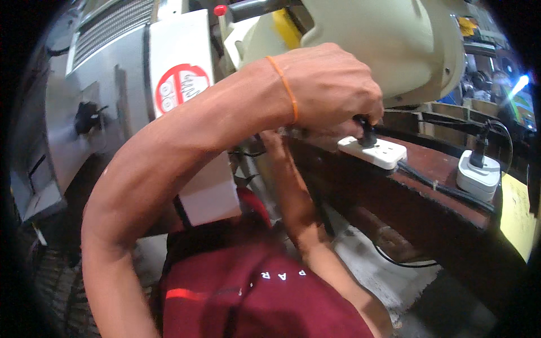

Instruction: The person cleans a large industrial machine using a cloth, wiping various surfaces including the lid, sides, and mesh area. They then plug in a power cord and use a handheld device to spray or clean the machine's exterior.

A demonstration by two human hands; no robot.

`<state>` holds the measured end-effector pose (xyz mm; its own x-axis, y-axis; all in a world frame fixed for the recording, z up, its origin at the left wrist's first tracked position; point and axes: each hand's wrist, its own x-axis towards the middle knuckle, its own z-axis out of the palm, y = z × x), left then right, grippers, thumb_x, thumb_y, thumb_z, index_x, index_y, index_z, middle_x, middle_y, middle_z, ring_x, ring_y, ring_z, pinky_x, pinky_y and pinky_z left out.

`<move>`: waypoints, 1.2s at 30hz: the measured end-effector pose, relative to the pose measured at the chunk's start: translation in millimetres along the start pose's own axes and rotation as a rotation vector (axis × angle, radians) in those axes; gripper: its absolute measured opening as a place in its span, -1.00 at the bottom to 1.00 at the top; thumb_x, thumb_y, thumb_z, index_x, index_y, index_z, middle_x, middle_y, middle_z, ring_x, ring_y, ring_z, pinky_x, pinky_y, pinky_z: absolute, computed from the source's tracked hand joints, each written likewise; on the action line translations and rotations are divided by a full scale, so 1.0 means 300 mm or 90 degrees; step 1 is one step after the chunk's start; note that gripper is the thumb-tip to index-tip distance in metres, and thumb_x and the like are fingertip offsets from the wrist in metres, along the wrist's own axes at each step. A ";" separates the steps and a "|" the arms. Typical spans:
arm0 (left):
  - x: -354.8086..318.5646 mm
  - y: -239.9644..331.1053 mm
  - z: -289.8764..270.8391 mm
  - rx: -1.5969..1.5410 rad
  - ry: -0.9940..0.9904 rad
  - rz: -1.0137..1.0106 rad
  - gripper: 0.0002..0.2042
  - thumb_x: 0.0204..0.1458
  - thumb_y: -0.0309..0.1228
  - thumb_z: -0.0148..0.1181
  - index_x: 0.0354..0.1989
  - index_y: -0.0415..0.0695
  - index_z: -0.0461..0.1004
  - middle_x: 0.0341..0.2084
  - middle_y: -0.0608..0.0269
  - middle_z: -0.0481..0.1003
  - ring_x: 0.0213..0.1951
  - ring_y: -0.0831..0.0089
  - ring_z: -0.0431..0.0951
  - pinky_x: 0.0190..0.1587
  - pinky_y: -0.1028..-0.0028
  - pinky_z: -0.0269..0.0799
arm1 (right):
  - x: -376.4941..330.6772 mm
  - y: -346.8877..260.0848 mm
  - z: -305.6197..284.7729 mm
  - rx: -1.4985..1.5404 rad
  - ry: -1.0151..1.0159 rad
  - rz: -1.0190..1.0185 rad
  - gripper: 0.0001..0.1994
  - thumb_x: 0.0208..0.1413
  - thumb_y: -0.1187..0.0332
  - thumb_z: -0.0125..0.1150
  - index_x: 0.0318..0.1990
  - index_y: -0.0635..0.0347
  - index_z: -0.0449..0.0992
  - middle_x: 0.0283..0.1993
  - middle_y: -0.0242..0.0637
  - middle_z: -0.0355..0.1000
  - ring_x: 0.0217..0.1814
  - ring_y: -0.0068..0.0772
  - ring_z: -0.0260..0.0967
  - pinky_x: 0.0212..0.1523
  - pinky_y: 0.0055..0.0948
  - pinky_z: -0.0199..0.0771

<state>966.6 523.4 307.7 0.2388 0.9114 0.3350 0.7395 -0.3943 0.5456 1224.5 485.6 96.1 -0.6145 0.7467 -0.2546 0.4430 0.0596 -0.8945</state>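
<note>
My left arm reaches up and across from the lower left, an orange band round its wrist. At its end my left hand (337, 84) is closed round a black plug (368, 135), which stands at the white power strip (389, 156). Whether the plug is fully seated cannot be seen. My right forearm (296, 197) rises from the lower right and passes behind my left forearm; the right hand's fingers are hidden there. A dark cable (431, 186) runs from the right end of the strip along a dark red-brown ledge (420, 147).
A white adapter (478, 173) with a black plug (480, 152) stands farther right on the ledge, beside a yellow sheet (517, 211). A large pale green machine housing (389, 45) overhangs the strip. A white panel (179, 45) with a red round sign stands left. A thin black cable (403, 265) hangs below.
</note>
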 end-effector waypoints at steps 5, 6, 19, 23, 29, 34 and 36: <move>0.026 -0.015 0.013 -0.006 -0.014 0.070 -0.72 -0.03 -0.22 0.30 -0.14 0.02 0.66 -0.37 0.09 0.63 -0.19 0.09 0.62 -0.14 0.12 0.50 | 0.187 -0.069 0.038 -0.030 -0.003 -0.091 -0.76 0.34 0.37 -0.05 0.02 0.23 0.47 -0.26 -0.32 0.45 -0.21 -0.32 0.38 -0.13 -0.35 0.37; 0.046 -0.008 -0.006 -0.018 -0.048 0.079 -0.72 -0.03 -0.20 0.30 -0.13 0.05 0.66 -0.35 0.12 0.64 -0.18 0.11 0.63 -0.14 0.13 0.49 | 0.220 -0.092 0.036 -0.035 0.002 -0.107 -0.77 0.34 0.37 -0.04 0.02 0.23 0.47 -0.26 -0.32 0.45 -0.21 -0.33 0.38 -0.13 -0.35 0.37; 0.061 -0.041 0.061 -0.112 -0.161 -0.004 -0.61 0.04 -0.02 0.28 0.03 0.17 0.62 -0.21 0.21 0.66 -0.08 0.16 0.63 -0.06 0.16 0.51 | 0.335 -0.227 0.135 0.073 -0.032 -0.132 -0.67 0.34 0.35 0.01 0.19 0.29 0.37 -0.07 -0.24 0.41 -0.11 -0.39 0.34 0.06 -0.32 0.31; 0.006 -0.031 0.093 -0.026 0.034 -0.014 -0.52 -0.02 -0.03 0.36 0.08 0.05 0.59 -0.08 0.23 0.63 0.01 0.17 0.60 0.00 0.17 0.50 | 0.267 -0.194 0.138 0.138 -0.120 -0.142 -0.52 0.32 0.42 0.01 0.37 0.34 0.21 0.27 -0.07 0.32 0.39 -0.20 0.19 0.40 -0.27 0.09; -0.191 0.210 -0.070 -0.135 0.205 -0.153 -0.63 -0.10 -0.18 0.43 -0.10 -0.01 0.63 -0.20 0.19 0.64 -0.18 0.14 0.66 -0.15 0.20 0.56 | 0.083 -0.195 0.093 0.019 -0.048 -0.160 -0.55 0.34 0.45 0.01 0.35 0.32 0.21 0.16 -0.09 0.37 0.21 -0.21 0.32 0.28 -0.25 0.28; -0.443 0.403 -0.074 0.071 0.479 -0.115 -0.76 -0.13 -0.22 0.43 -0.36 -0.03 0.56 -0.42 0.25 0.56 -0.35 0.16 0.62 -0.33 0.20 0.49 | -0.061 -0.215 0.023 0.109 0.011 -0.238 -0.67 0.36 0.36 0.03 0.16 0.38 0.39 -0.06 -0.18 0.44 0.03 -0.32 0.37 0.18 -0.32 0.33; -0.522 0.451 -0.064 0.139 0.553 -0.101 -0.77 -0.13 -0.23 0.43 -0.38 -0.01 0.53 -0.45 0.31 0.51 -0.37 0.20 0.59 -0.34 0.22 0.46 | -0.111 -0.298 0.006 0.131 -0.006 -0.329 -0.67 0.38 0.29 0.02 0.12 0.38 0.42 -0.09 -0.18 0.45 0.01 -0.35 0.38 0.16 -0.33 0.35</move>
<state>1017.3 325.1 343.8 -0.3692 0.5089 0.7776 0.8471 -0.1598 0.5068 1204.3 454.2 184.0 -0.7237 0.6494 0.2335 -0.0532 0.2849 -0.9571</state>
